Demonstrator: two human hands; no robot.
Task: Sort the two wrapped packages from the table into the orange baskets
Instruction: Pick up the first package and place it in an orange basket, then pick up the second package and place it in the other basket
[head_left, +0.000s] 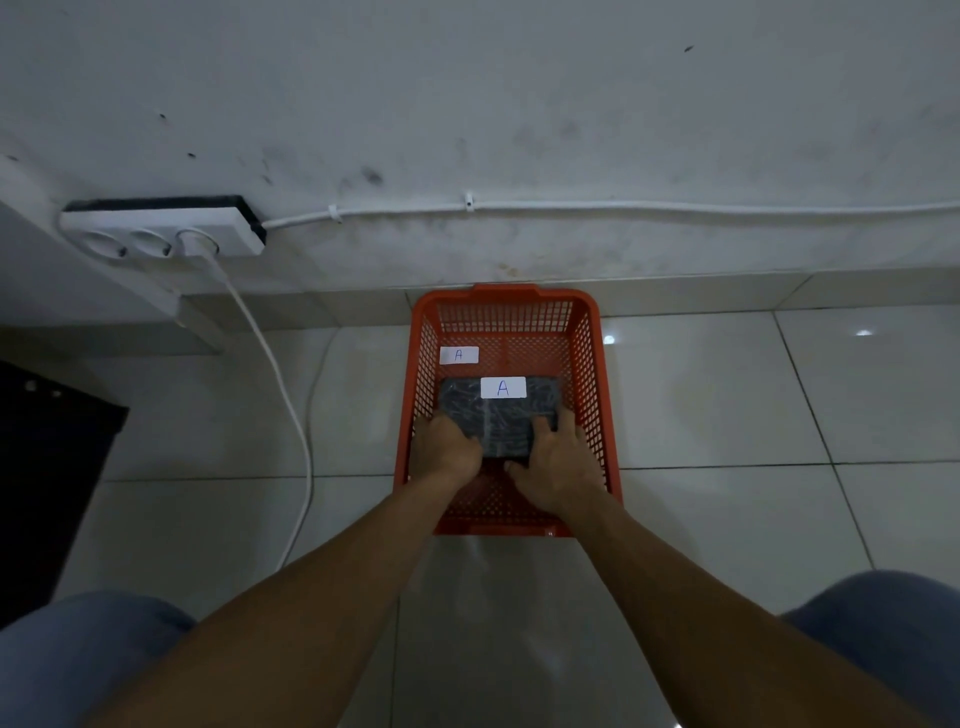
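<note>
A basket (506, 312) sits on the tiled floor (727, 405), its far end close against the wall (519, 104). Inside it lies a wrapped package (498, 415), nearer the near end, with a label (503, 387) on its far part. A second label (458, 355) lies in the basket, just beyond the package's far left corner. The left hand (444, 449) is on the package's near left corner, the right hand (558, 465) on its near right corner. Well to the left, a socket strip (161, 228) is fixed on the wall, and a cable (280, 374) drops from it to the floor left of the basket.
</note>
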